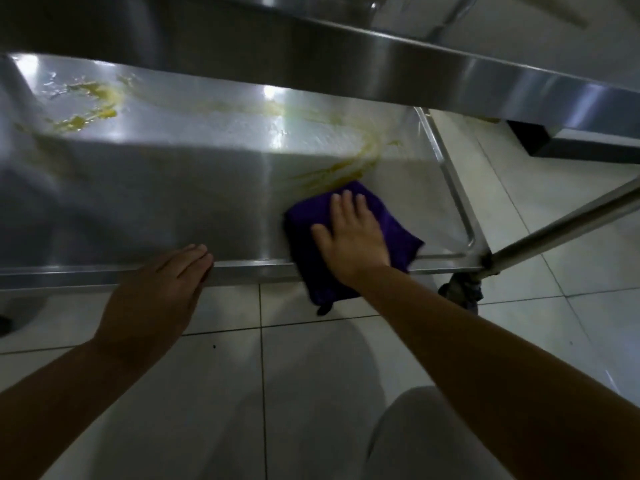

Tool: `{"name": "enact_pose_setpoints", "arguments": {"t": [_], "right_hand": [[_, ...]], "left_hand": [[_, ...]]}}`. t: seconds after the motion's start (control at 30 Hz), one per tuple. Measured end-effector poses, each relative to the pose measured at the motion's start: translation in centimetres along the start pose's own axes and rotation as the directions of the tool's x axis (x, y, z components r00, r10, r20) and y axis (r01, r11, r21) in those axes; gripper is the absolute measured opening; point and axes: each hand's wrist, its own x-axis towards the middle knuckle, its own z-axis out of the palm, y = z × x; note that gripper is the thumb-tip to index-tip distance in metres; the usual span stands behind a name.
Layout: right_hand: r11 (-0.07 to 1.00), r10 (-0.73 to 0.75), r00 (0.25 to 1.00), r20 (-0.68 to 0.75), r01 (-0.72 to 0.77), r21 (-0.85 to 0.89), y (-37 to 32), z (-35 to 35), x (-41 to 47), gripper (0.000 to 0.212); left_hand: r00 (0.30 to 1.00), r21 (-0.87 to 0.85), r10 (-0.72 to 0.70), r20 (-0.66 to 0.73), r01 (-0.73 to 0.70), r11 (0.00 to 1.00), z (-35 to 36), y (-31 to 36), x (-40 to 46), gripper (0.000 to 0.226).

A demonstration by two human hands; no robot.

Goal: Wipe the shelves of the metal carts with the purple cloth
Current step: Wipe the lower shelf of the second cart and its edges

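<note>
A metal cart's lower shelf (166,188) fills the upper half of the view, smeared with yellow streaks (86,112) at its far left and near its right end. My right hand (353,233) presses flat, fingers straight, on the purple cloth (398,233) near the shelf's front right corner, just below a yellow smear (346,171). Part of the cloth hangs over the front rim. My left hand (162,289) rests on the shelf's front rim, fingers straight along the edge.
The cart's upper shelf (381,64) overhangs from above. A slanted metal leg (561,230) and a caster wheel (460,292) stand at the right corner. Pale tiled floor (277,393) lies below, with my knee (426,441) at the bottom right.
</note>
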Motion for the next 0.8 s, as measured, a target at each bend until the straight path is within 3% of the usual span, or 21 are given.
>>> {"name": "enact_pose_setpoints", "arguments": {"t": [0.17, 0.27, 0.33, 0.5, 0.6, 0.7, 0.8], "right_hand": [[0.957, -0.289, 0.957, 0.007, 0.289, -0.027, -10.2, 1.0, 2.8, 0.083], [0.919, -0.389, 0.921, 0.009, 0.389, -0.062, -9.5, 0.9, 3.7, 0.076], [0.924, -0.379, 0.926, -0.001, 0.378, -0.066, -6.0, 0.5, 3.9, 0.073], [0.996, -0.055, 0.998, -0.022, 0.054, -0.071, 7.5, -1.4, 3.5, 0.070], [0.979, 0.196, 0.980, 0.009, -0.196, -0.052, 13.5, -2.9, 2.2, 0.070], [0.923, 0.384, 0.923, 0.012, -0.384, 0.003, 13.5, -3.2, 2.2, 0.071], [0.869, 0.494, 0.869, -0.034, -0.492, 0.058, 8.9, -2.6, 4.2, 0.075]], "left_hand": [[0.994, -0.045, -0.094, -0.060, 0.092, 0.995, -0.7, -0.9, -0.2, 0.044], [0.997, -0.054, -0.079, -0.003, 0.079, 0.995, -0.4, -1.4, -0.3, 0.045], [0.999, -0.040, -0.048, 0.010, 0.048, 0.998, -0.2, -1.6, -0.3, 0.046], [0.998, 0.004, -0.065, 0.003, 0.065, 0.998, -0.5, -1.2, 0.0, 0.046], [0.995, -0.013, -0.088, -0.039, 0.087, 0.996, -0.8, -0.7, 0.1, 0.043], [0.990, -0.050, -0.125, -0.072, 0.121, 0.991, -0.8, -0.4, -0.1, 0.040], [0.983, -0.093, -0.164, -0.089, 0.155, 0.983, -0.5, -0.6, -0.4, 0.039]]}}
